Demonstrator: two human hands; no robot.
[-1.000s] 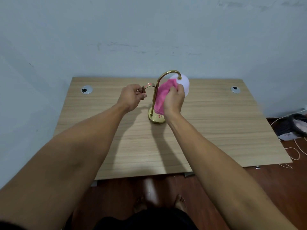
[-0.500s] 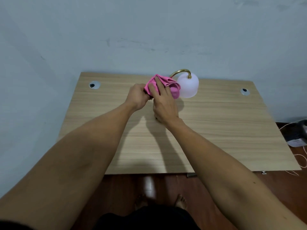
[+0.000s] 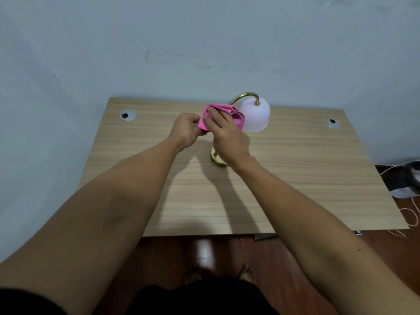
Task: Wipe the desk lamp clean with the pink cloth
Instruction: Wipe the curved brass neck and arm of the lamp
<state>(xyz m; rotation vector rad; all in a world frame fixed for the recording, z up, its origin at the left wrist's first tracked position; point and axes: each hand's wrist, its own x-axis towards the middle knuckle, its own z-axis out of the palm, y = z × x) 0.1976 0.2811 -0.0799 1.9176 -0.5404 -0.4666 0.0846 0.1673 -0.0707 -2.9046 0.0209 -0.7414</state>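
Observation:
The desk lamp stands mid-desk: a round brass base [image 3: 216,156], a curved brass neck [image 3: 244,96] and a white frosted shade [image 3: 255,117] hanging to the right. The pink cloth [image 3: 218,114] is bunched against the lamp's stem just left of the shade. My right hand [image 3: 225,135] presses flat on the cloth with fingers spread over it. My left hand [image 3: 186,129] is closed beside the cloth's left edge; what it grips is hidden by the cloth. The stem itself is covered.
The wooden desk [image 3: 295,178] stands against a pale blue wall, with two round cable grommets [image 3: 128,115] [image 3: 333,123] near its back corners. Dark objects and white cables [image 3: 406,180] lie on the floor at the right. My bare feet show below the front edge.
My right hand has carried the cloth from low on the stem up to its top, left of the shade, and now lies flat over it. My left hand stays closed beside it.

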